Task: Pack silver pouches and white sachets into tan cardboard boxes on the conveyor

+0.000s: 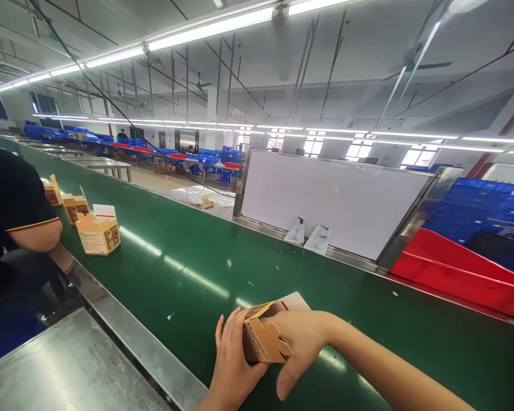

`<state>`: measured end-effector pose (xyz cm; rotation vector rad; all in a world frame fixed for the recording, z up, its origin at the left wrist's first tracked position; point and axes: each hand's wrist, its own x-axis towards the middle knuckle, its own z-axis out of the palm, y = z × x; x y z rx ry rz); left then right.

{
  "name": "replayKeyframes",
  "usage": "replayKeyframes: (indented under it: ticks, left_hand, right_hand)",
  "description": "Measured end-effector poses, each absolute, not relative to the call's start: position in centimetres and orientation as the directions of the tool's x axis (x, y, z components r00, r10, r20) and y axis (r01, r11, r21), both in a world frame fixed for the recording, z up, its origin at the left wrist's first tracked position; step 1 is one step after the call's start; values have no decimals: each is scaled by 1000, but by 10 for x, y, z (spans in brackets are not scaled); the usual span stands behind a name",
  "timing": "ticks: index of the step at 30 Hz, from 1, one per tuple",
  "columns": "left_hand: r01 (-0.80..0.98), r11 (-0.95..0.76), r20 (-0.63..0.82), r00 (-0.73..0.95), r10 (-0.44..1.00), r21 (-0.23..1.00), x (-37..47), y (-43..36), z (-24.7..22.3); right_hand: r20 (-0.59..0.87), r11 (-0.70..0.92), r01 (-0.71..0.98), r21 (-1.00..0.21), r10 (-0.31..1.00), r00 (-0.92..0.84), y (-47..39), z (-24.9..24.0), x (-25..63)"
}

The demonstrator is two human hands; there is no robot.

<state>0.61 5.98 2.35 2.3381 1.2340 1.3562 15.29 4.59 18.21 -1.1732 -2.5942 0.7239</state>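
A small brown cardboard box [263, 342] with its top flaps up is tilted over the green conveyor belt [175, 308]. My left hand [235, 354] wraps round its left side, fingers behind and thumb along the bottom edge. My right hand [297, 339] reaches into the open top; its thumb stays outside, pointing down, and its other fingers are hidden inside the box. Whether those fingers hold anything I cannot see. A white flap with a red line stands up behind my right hand.
Several similar open boxes [98, 234] stand on the belt at left, beside a co-worker's arm [34, 234]. A metal table [68, 365] lies at lower left. Two clear plastic pouches [318, 240] lean by a white panel [325, 200]. A red bin [458, 279] is at right.
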Motion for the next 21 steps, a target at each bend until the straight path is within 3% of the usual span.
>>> replayKeyframes:
  ticks: [2,5,7,12,17,21]
  left_hand:
    - [528,-636,603,263,753,563,2,61,19]
    - [435,-594,477,354,804,677,-4,60,16]
    - [377,-547,423,364,830,748,-5,56,19]
    - [278,-384,342,188,921,880,0,49,35]
    - [339,-331,255,251,934,881,-3,54,43]
    - [406,-334,237,270,933,851,-15,69,38]
  right_hand:
    - [48,512,741,-434,835,-549,36,180,153]
    - [316,335,891,-307,919,-237,15,171,162]
    - [386,229,909,-347,919,-84,-1,165,177]
    - [464,116,889,-443,878,117,-45,160,227]
    - [467,18,833,-553,835,292,-83,159,251]
    - [521,42,736,-676,734,437,-100,153,240]
